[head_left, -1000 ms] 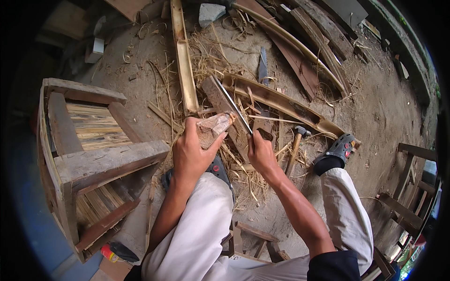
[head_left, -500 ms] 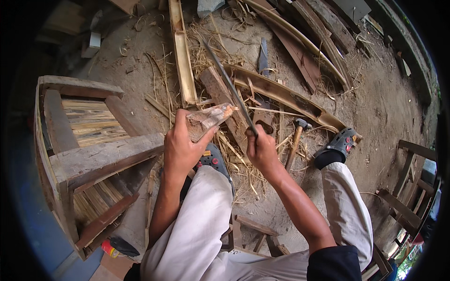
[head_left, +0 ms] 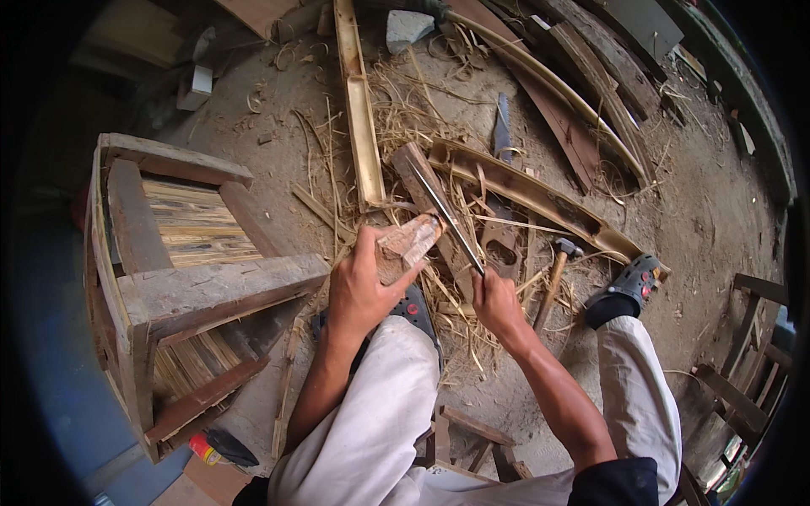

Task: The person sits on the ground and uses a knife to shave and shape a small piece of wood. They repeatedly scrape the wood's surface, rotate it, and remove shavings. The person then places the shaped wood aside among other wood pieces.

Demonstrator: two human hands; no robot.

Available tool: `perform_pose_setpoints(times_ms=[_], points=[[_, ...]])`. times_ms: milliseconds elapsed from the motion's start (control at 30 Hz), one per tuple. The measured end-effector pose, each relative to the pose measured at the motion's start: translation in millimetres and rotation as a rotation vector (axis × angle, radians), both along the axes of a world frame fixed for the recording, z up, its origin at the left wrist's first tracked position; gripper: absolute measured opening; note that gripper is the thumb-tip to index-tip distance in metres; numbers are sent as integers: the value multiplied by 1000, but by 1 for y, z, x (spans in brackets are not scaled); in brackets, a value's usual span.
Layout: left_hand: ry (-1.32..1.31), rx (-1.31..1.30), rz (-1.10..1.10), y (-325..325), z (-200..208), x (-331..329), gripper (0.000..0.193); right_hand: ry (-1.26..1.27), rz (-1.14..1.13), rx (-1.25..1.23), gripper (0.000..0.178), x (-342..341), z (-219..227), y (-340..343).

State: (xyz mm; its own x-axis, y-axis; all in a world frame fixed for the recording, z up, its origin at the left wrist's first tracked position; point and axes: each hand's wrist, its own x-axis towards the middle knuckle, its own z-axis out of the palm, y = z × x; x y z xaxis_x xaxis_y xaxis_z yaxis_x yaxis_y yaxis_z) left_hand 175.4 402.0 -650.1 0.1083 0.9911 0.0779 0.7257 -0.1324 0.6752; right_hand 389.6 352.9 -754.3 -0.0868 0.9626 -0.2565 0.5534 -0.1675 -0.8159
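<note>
My left hand (head_left: 364, 291) is closed around a rough, pinkish-grey block (head_left: 411, 246) with an orange-tinted end; whether it is wood or stone I cannot tell. In my right fist (head_left: 498, 305) is a long knife (head_left: 454, 221), its narrow blade slanting up and to the left. The blade lies beside the block's orange end; whether they touch is unclear. Beneath the knife a thick wooden plank (head_left: 415, 169) rests on the ground. The knife's handle is mostly hidden by my fingers.
Split bamboo lengths (head_left: 363, 126) and curly shavings (head_left: 325, 160) litter the dirt floor. A hammer (head_left: 554, 282) and a handsaw (head_left: 503, 126) lie to the right. At left stands a wooden frame with slats (head_left: 224, 274). My clog-shod foot (head_left: 634, 282) is by the bamboo's end.
The scene has shifted right and slightly down in the picture. The knife's blade has slid down and back along the block's end, and its tip now sits lower over the plank.
</note>
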Motion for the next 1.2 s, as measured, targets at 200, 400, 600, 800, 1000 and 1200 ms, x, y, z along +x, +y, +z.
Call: perform_pose_setpoints(times_ms=[200,400,600,800,1000,1200], points=[[2,-62,61,-2,4,-1,53,-109,34,22,19,4,3,6],[0,-216,109,2,16,4,49,109,39,70,14,7,-4,10],[-3,-159,43,5,17,3,51,-118,55,-151,21,4,-14,-2],[19,-108,85,-3,10,3,51,57,52,88,19,8,-11,0],[3,-105,76,-5,4,3,52,-58,56,28,16,5,-14,-6],[-21,-86,47,-2,6,2,52,-326,50,81,10,5,-10,4]])
